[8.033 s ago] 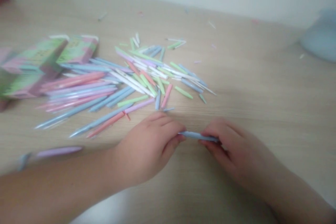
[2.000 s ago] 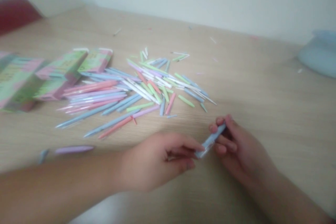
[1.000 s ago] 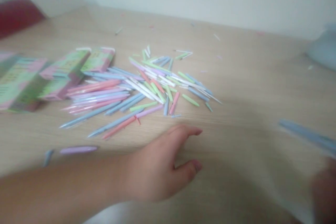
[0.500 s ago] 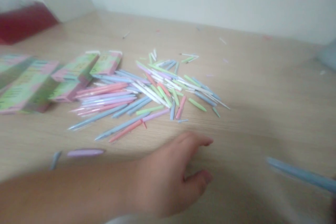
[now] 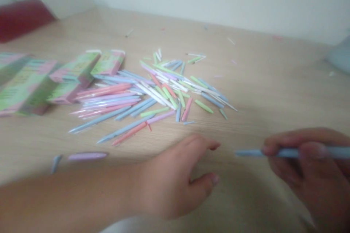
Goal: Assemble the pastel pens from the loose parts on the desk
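Note:
My right hand (image 5: 308, 174) is closed around a long light-blue pen (image 5: 284, 152), held about level over the wooden table (image 5: 273, 91), its tip pointing left. My left hand (image 5: 177, 178) rests on the table with the fingers loosely apart and nothing in it, a short way left of the pen's tip. Just beyond my left hand lies a spread heap of pastel pens and pen parts (image 5: 153, 94): blue, pink, purple, green and white.
Several green-and-pink boxes (image 5: 54, 80) lie at the left of the heap. A purple pen piece (image 5: 87, 156) and a small blue cap (image 5: 56, 162) lie apart near my left forearm. A red thing (image 5: 22, 22) sits at the far left, a pale blue object (image 5: 339, 56) at the far right.
Earlier both hands held a short blue piece between them. My left hand let go and lies on the table. My right hand swung off to the right and has come back holding a long blue pen.

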The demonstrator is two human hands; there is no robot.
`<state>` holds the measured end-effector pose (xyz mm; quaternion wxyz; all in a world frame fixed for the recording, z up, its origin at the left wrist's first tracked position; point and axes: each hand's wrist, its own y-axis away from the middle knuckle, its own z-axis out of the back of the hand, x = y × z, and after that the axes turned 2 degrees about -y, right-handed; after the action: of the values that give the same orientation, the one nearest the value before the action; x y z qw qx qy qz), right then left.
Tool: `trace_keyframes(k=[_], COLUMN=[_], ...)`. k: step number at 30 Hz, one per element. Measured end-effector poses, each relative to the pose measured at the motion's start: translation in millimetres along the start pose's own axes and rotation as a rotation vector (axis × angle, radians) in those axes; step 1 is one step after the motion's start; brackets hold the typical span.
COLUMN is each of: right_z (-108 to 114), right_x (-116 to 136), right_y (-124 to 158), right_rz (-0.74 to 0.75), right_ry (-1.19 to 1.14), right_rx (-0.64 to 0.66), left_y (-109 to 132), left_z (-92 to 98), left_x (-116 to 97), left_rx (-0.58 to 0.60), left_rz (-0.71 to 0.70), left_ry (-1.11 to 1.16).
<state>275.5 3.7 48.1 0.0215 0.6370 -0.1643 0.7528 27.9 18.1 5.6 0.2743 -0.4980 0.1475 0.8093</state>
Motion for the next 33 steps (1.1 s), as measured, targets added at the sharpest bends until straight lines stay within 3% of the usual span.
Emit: trace_keyframes(k=[9,17,21,28,33], right_z=[-7,-10,-10,-15,-16], right_x=[-15,-35,-35,-31,-33], right_y=[2,3,-1,-12,-13], right_rz=[-0.256,-0.263,-0.272,-0.307,-0.357], right_ry=[-0.278,-0.459,-0.482,-0.48,-0.458], right_rx=[0.353,0.542,0.524,0.272,0.252], left_y=[-3,-6,-6,-5,-5], left_z=[-1.7,-1.7,-1.8,-7.3,-8.7], left_x=[4,7,7,10,10], left_rx=[-0.032,0.028,0.018,0.007,-0.004], left_rz=[-0.124,-0.117,-0.098,0.019,0.053], left_ry=[0.006,0.077,0.097,0.201,0.246])
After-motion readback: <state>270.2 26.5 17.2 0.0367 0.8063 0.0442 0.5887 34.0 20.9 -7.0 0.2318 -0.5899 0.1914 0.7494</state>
